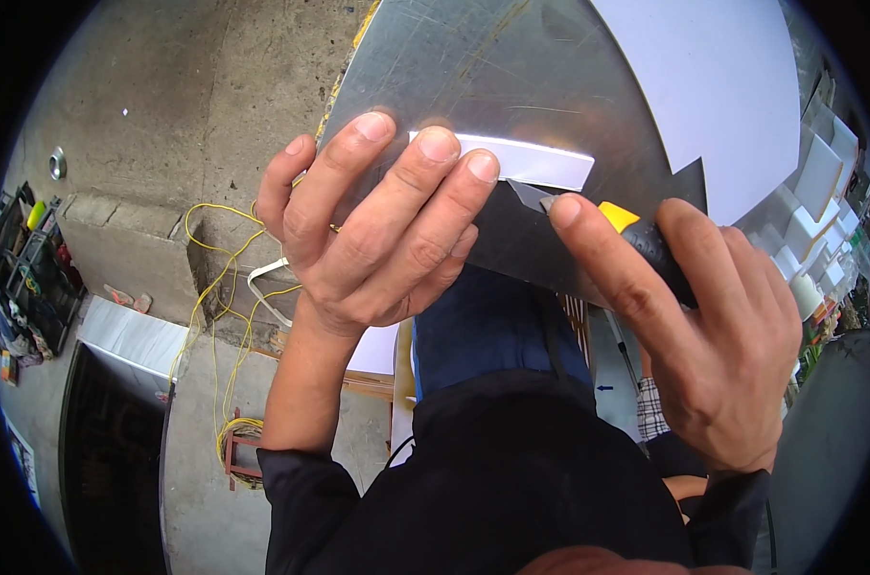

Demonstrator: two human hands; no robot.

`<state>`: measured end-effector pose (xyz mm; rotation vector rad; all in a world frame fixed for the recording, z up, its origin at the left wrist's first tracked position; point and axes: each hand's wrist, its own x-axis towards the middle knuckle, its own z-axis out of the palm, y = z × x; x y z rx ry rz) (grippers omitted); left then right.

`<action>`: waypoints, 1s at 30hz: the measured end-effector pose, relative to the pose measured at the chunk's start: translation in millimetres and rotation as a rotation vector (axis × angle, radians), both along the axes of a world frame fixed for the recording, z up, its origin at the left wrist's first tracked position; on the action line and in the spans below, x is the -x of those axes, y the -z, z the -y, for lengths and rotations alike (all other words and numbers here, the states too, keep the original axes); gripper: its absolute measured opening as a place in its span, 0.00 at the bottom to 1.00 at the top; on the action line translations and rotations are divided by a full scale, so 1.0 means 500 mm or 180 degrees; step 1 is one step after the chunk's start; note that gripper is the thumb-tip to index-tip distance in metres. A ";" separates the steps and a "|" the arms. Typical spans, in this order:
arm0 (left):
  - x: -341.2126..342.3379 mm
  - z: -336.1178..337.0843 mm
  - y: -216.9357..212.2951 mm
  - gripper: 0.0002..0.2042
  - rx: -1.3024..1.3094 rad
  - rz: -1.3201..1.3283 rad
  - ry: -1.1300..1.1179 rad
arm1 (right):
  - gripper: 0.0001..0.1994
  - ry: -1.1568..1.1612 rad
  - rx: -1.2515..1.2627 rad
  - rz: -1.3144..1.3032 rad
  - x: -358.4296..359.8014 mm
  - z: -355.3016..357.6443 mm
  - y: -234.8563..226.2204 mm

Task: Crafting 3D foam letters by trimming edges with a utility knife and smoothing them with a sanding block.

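A short white strip point(548, 168) lies across a scratched grey metal sheet point(454, 67). My left hand point(377, 220) rests over the strip's left part, fingers stretched and spread, with the fingertips pressing on it; the thumb is mostly hidden beneath. My right hand point(718, 350) is closed around a utility knife point(619, 217) with a yellow and black handle. Its forefinger reaches forward near the base of the blade point(528, 195). The blade tip is at the strip's near edge, just right of my left fingertips.
A large white sheet point(718, 105) covers the metal's right side. Stacked white pieces point(818, 216) stand farther right. A yellow cord point(226, 254) trails over the concrete floor point(214, 77) at left, beside a concrete block point(123, 254). Behind me at lower right, part of another person shows.
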<state>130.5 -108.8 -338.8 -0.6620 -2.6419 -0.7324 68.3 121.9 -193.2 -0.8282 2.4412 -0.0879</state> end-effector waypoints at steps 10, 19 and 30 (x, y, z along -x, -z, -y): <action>0.002 0.005 0.005 0.16 0.0102 -0.0133 0.0085 | 0.29 -0.0304 -0.0349 -0.0247 0.007 0.049 -0.020; -0.010 0.005 0.014 0.29 0.0371 -0.0062 0.0039 | 0.32 -0.0333 -0.0590 -0.0070 0.006 0.041 -0.032; -0.004 -0.004 0.030 0.29 0.0179 -0.0057 -0.0053 | 0.33 -0.0354 -0.0523 0.0143 0.014 0.012 -0.032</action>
